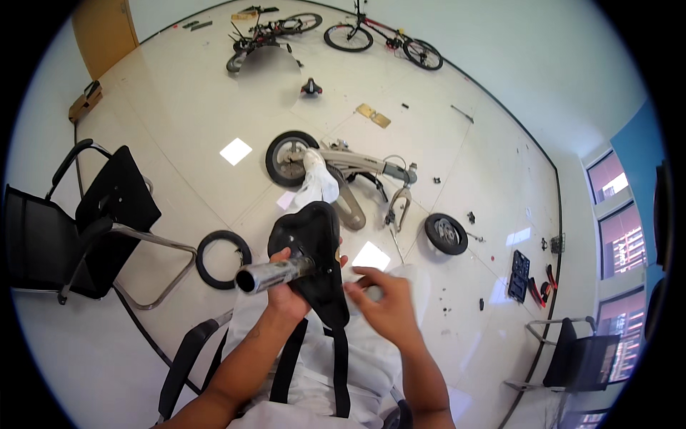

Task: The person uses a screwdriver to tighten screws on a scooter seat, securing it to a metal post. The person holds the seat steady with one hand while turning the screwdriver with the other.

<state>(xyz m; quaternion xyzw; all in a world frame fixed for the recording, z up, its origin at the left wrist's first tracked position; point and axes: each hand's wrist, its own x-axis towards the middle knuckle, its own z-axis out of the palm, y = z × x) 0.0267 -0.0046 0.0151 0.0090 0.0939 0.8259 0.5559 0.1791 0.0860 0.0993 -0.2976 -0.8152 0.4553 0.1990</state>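
A black bicycle saddle [306, 232] lies underside up over my lap, with its silver seat post [275, 274] sticking out to the left. My left hand [287, 299] is wrapped round the saddle and post from below. Close to the saddle's right edge, my right hand [386, 304] has its fingers curled and its thumb and forefinger near each other. Something small and greyish shows between those fingers, too unclear to name. Beyond my white shoes [319, 179] a beige bicycle frame [357, 161] rests on the floor with its rear wheel [289, 157] on.
A loose wheel [446, 234] lies to the right of the frame, a tyre [224, 259] to the left. Black chairs [118, 207] [580, 354] stand on both sides. An open tool case [519, 275] sits at right. Farther off are another saddle [311, 88] and a red-black bicycle [382, 34].
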